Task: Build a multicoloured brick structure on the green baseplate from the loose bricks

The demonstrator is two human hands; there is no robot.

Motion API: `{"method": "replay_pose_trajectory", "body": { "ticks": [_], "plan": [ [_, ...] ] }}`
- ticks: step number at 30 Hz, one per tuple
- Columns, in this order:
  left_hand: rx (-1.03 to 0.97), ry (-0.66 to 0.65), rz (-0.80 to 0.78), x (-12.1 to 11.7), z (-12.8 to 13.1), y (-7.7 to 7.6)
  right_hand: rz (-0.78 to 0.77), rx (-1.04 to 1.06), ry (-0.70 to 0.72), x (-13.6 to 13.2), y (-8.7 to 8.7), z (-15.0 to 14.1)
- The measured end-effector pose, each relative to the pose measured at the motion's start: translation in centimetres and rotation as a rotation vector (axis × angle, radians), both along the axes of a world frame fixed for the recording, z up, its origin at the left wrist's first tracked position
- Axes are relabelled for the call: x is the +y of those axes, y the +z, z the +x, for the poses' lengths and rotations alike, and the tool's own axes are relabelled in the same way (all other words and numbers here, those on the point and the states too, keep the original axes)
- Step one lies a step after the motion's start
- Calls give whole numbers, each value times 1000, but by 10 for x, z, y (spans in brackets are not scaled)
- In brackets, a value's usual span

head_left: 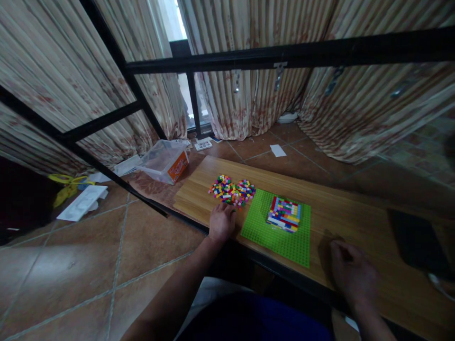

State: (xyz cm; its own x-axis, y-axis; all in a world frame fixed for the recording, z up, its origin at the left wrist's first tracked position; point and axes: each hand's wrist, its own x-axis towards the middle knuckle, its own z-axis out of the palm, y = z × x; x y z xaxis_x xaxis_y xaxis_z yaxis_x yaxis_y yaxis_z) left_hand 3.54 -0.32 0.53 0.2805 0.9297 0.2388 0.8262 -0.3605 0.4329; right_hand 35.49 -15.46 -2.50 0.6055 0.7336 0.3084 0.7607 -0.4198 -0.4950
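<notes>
My left hand (222,222) rests at the near edge of a pile of small coloured toy bricks (227,190), fingers curled down. Whether a brick sits under its fingertips is hidden. To the right of the pile lies a green studded baseplate (275,241). On it stands a low, block-shaped build of multicoloured bricks (284,214), with layered sides and a patterned top. My right hand (351,270) is on the tabletop, right of the baseplate and apart from it. Its fingers are curled in towards the thumb, slightly blurred, and no brick shows in them.
The wooden table (341,213) bears a dark flat object (419,241) at its right. A clear plastic bin (163,163) with an orange label stands beyond the left end. Black metal bars (220,61) cross in front of the curtains. White packaging (83,203) lies on the tiled floor.
</notes>
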Motion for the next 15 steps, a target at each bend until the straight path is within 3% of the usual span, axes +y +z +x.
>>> {"method": "replay_pose_trajectory", "body": {
  "ticks": [5,15],
  "plan": [
    [-60,16,-34,-4,2,2,27,4,3,0,1,-1],
    [-485,-62,-217,-18,38,14,40,26,20,1,9,-6]
  ]
}}
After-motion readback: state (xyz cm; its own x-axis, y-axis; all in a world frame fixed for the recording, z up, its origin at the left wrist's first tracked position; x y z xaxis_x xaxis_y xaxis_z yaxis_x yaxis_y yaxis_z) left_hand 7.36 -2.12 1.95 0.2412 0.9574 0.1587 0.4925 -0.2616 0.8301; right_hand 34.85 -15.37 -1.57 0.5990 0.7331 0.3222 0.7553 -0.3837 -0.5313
